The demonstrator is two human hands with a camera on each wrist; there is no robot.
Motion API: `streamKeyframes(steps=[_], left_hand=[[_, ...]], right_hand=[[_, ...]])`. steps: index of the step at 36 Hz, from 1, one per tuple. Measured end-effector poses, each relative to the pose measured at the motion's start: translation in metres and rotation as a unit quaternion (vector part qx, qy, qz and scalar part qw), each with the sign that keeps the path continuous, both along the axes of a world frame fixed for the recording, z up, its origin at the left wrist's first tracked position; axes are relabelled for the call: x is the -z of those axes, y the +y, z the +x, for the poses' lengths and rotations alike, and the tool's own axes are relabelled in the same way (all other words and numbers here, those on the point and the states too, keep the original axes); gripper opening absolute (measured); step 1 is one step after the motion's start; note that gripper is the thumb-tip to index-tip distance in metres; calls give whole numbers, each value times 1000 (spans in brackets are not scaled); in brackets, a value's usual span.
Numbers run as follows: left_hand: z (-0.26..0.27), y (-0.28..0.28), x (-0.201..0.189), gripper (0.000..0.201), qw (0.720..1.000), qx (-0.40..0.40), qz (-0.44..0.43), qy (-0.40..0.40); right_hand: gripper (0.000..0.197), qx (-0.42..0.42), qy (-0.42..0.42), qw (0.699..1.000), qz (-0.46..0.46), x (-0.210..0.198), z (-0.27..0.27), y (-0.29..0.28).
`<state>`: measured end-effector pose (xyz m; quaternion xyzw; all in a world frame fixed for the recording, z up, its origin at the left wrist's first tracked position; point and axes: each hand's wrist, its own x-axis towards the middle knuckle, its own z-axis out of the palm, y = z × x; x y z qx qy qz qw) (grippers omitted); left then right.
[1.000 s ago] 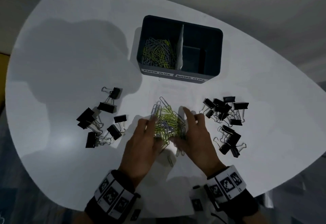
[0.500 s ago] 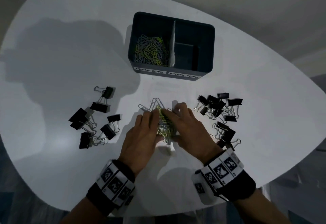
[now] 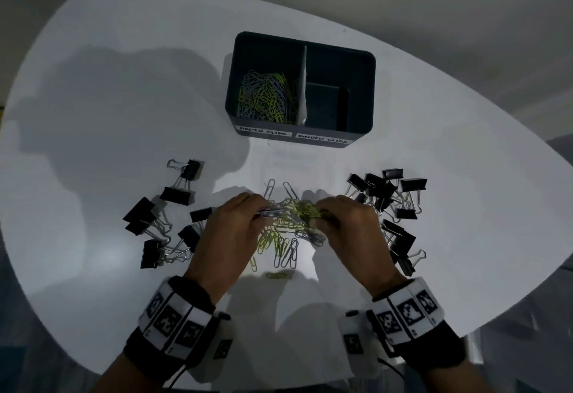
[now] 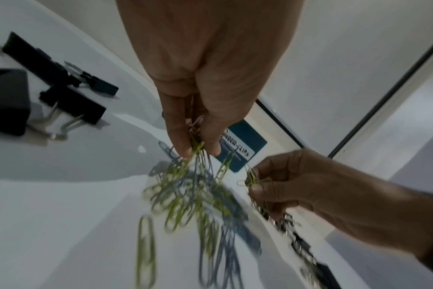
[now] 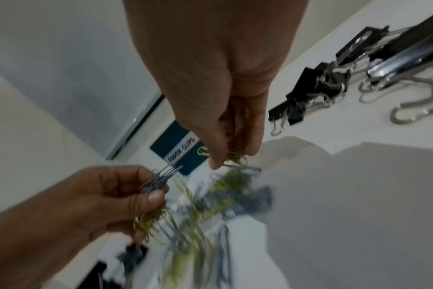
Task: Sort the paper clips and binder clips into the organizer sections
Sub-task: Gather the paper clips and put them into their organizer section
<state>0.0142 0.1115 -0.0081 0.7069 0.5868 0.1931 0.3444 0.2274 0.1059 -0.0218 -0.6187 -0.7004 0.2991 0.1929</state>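
A tangle of yellow-green and grey paper clips (image 3: 286, 225) hangs between my two hands above the white table (image 3: 108, 132). My left hand (image 3: 245, 216) pinches one end of the bunch (image 4: 198, 144). My right hand (image 3: 331, 216) pinches the other end (image 5: 235, 156). Several clips dangle blurred below the fingers, and a few lie on the table, one yellow clip (image 3: 277, 275) nearest me. The dark organizer (image 3: 302, 137) stands beyond, with paper clips (image 3: 265, 96) in its left section. Black binder clips lie in two groups, left (image 3: 167, 216) and right (image 3: 390, 197).
The organizer's right section (image 3: 338, 95), labelled binder clips, holds no clips that I can see. A white divider (image 3: 303, 82) splits the box. The table's curved front edge (image 3: 294, 383) runs just below my wrists.
Both hands went from pressing the paper clip pile together on the table to pinching it and lifting it; clips now dangle and a few have dropped.
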Motion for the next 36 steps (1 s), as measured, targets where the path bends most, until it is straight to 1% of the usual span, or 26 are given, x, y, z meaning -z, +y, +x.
streamKeyframes(steps=[2,5,8,10,12,14,17,20,24,26,29,31,34,36], left_hand=[[-3,8,-11,10,1000,-11,1,-26],[-4,22,-33,7,999,-14,15,-30],[-3,37,-60,12,998,9,56,-36],[-2,51,-77,15,996,6,68,-63],[-1,68,-90,15,993,-2,85,-79],[0,87,-100,12,990,-2,121,-67],[5,114,-107,13,984,-2,167,-58],[9,138,-103,16,982,-18,182,-39],[7,157,-83,26,991,-5,135,-8],[0,156,-73,30,992,-27,121,-1],[-12,141,-62,21,987,-49,149,-18],[-18,124,-56,16,983,-51,177,-1],[-22,95,-48,12,979,-67,190,40],[-23,75,-40,12,982,-62,173,52]], right_hand=[[13,19,27,999,2,-10,4,4],[13,57,92,994,-15,-28,9,10],[13,88,141,986,-6,-46,10,18],[14,104,166,981,-1,-58,9,26],[14,107,174,979,5,-69,8,36],[14,102,174,979,14,-80,5,49],[12,87,168,981,37,-94,0,69],[12,82,163,981,64,-102,-8,90],[13,96,130,982,95,-101,-24,122],[14,96,123,983,98,-94,-36,138],[16,80,100,990,65,-82,-49,153],[18,76,91,991,59,-78,-51,153],[13,85,117,987,77,-77,-46,137],[9,90,121,985,80,-75,-39,119]])
